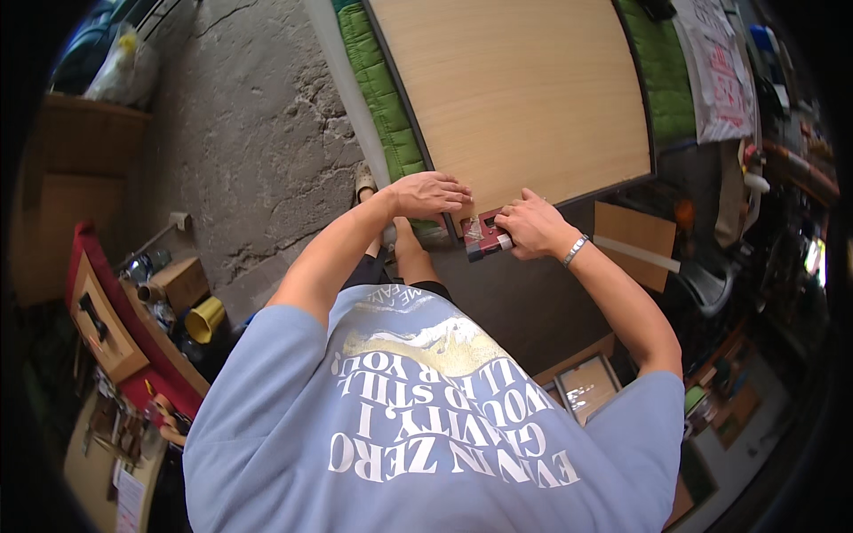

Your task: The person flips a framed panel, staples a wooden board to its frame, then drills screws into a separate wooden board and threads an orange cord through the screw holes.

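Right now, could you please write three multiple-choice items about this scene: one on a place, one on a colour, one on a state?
1. Where does the left hand rest?
A. on the near edge of the wooden board
B. on the yellow cup
C. on the concrete floor

2. What colour is the padded mat under the board?
A. blue
B. green
C. white

3. What is the right hand doing?
A. hanging free
B. lying flat on the floor
C. gripping a small red tool

Answers: 1 A, its fingers lie on the board's rim. 2 B, green quilting shows beside both board sides. 3 C, its fingers close around the tool at the board's corner.
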A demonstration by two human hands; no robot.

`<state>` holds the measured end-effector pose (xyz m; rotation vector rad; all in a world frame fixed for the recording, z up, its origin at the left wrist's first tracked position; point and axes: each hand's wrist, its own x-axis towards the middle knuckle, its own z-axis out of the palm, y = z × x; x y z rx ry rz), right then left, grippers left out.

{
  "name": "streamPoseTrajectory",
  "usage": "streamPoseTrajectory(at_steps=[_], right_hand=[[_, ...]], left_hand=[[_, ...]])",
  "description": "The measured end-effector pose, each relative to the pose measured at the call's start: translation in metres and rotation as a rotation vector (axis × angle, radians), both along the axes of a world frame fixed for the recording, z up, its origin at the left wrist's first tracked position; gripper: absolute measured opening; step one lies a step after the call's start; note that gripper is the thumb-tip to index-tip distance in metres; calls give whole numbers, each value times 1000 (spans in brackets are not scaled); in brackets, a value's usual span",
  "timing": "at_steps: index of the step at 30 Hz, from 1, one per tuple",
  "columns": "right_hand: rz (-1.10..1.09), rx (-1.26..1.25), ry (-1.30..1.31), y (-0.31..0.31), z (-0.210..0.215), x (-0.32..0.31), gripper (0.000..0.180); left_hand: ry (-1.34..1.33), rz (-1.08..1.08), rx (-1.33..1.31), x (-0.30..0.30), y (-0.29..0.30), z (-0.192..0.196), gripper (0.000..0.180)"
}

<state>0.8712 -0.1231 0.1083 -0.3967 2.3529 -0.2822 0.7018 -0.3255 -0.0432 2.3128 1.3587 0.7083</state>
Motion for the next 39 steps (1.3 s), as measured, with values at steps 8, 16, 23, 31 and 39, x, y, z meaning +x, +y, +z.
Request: streamPoseTrajectory(at_steps=[8,16,23,31,39], right_hand=[[103,-60,-26,-1,-21,-20,28],[118,52,-146,-3,-9,-32,32],[-31,-72,-31,29,15,-63,31],[8,-41,-36,37,-12,-120,26],[64,-55,-122,26,-17,-135,23]], left_hand=[[-27,-36,77,2,1,-11,41],[-3,8,119,7,-1,-8,50],[51,141,32,-67,0,5,48],[7,10,101,-118,22,-6,40],[-31,9,124,-119,24,-16,42]])
